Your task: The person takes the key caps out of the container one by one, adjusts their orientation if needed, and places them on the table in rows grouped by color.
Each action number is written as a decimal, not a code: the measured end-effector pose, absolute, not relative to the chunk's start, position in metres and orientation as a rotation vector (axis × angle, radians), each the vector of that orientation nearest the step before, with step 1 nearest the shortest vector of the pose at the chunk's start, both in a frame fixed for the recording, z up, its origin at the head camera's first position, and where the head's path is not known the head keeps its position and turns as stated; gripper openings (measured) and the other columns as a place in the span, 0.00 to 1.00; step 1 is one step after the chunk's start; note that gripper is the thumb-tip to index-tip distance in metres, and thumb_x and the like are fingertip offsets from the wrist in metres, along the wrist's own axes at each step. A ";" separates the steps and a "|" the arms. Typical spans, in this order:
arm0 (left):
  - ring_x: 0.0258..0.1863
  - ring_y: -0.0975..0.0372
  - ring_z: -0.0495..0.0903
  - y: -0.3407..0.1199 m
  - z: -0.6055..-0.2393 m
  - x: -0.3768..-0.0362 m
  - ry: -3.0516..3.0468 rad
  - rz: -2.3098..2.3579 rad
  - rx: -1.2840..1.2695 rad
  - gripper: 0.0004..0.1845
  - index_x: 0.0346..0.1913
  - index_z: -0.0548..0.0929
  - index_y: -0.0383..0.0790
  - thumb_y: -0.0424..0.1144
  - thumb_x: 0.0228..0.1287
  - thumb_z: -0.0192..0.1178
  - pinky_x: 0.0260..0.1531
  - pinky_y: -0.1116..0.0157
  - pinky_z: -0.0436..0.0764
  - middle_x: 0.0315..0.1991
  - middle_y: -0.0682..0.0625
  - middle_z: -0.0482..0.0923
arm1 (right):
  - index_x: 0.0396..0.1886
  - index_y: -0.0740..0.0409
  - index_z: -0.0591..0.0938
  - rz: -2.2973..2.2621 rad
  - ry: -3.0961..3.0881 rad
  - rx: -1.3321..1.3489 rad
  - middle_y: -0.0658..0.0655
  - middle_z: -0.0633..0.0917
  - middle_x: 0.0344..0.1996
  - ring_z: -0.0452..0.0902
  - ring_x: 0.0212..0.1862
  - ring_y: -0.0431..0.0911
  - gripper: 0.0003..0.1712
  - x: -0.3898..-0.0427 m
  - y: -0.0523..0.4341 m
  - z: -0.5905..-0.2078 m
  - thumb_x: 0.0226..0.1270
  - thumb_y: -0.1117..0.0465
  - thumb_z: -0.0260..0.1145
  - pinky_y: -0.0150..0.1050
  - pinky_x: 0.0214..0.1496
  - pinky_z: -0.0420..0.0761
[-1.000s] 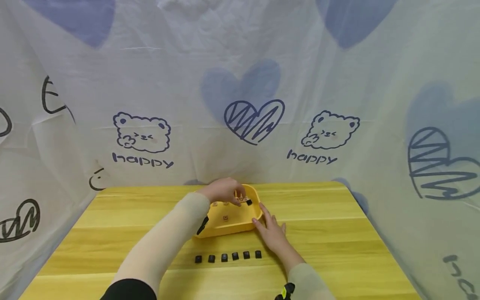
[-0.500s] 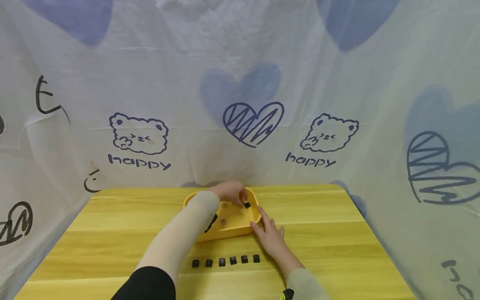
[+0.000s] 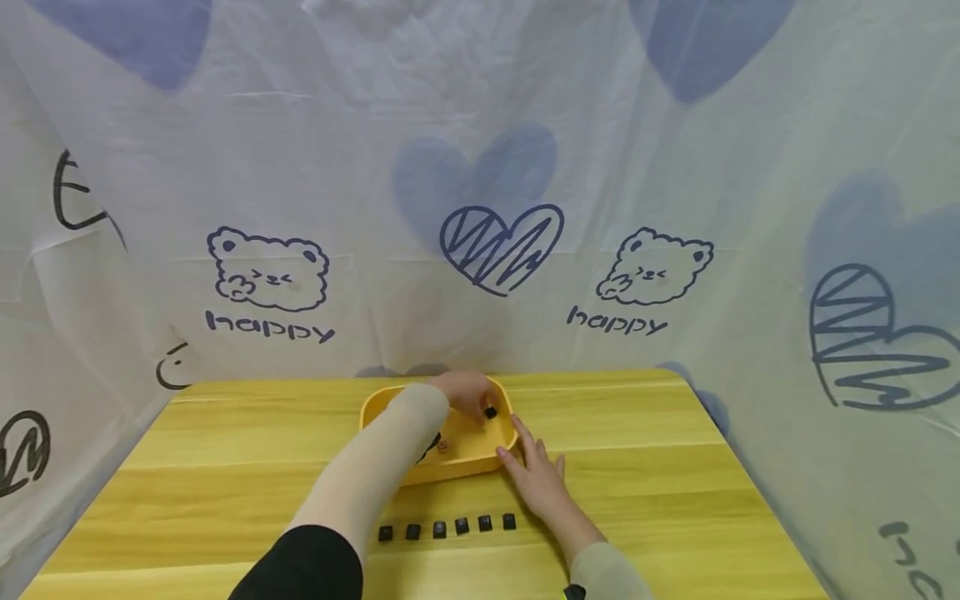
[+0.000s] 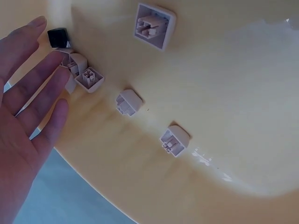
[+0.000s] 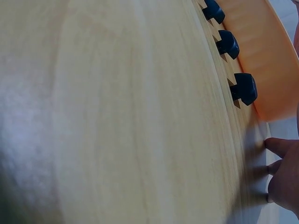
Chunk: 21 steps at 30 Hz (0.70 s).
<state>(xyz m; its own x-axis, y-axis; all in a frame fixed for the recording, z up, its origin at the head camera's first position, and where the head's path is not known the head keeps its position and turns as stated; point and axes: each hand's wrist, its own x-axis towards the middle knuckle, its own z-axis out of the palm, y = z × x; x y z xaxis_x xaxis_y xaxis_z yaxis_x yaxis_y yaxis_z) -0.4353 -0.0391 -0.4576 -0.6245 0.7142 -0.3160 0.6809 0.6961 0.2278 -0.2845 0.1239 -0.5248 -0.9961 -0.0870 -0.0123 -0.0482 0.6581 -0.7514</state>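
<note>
My left hand (image 3: 467, 393) reaches into a yellow plastic basket (image 3: 450, 472). In the left wrist view its fingers (image 4: 42, 74) are spread and nearly straight, tips beside a black keycap (image 4: 58, 38) and a small cluster of pale pink keycaps (image 4: 89, 79) against the basket's wall. More pink keycaps lie in the basket, one of them (image 4: 155, 26) with its hollow underside showing. My right hand (image 3: 542, 483) rests at the basket's right end, thumb by the near corner and fingers extended along the side. The right wrist view catches only part of that hand (image 5: 285, 179).
Several black keycaps (image 3: 461, 526) stand in a row on the wooden table (image 3: 637, 500), just in front of the basket. Behind the table hangs a pale cloth (image 3: 390, 283) printed with hearts and bears. My left forearm crosses over the basket's left part.
My left hand has lowered deeper into the basket and shifted slightly right, around the black keycap's spot. The right hand keeps its place at the basket. The head view has shifted a little.
</note>
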 end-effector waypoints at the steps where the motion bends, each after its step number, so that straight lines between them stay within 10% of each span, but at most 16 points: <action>1: 0.43 0.63 0.80 -0.038 -0.458 -0.436 2.526 0.098 1.103 0.21 0.54 0.85 0.46 0.41 0.57 0.72 0.47 0.64 0.78 0.46 0.53 0.83 | 0.78 0.39 0.52 -1.276 2.819 -0.114 0.63 0.63 0.71 0.49 0.72 0.68 0.37 -0.284 0.124 -0.525 0.75 0.40 0.51 0.68 0.66 0.29; 21: 0.33 0.65 0.74 -0.036 -0.475 -0.437 2.500 -0.001 1.085 0.10 0.41 0.84 0.48 0.34 0.57 0.70 0.39 0.68 0.76 0.35 0.59 0.78 | 0.78 0.39 0.53 -1.299 2.821 -0.128 0.62 0.64 0.71 0.48 0.72 0.69 0.36 -0.286 0.124 -0.527 0.75 0.41 0.52 0.69 0.66 0.29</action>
<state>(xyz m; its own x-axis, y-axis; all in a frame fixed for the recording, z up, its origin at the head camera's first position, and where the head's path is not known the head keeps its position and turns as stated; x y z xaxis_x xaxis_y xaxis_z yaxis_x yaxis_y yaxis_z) -0.4372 -0.0360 -0.4749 -0.6109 0.6991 -0.3714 0.6994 0.6965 0.1605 -0.2861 0.1241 -0.5271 -0.9961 -0.0883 0.0043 -0.0607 0.6475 -0.7597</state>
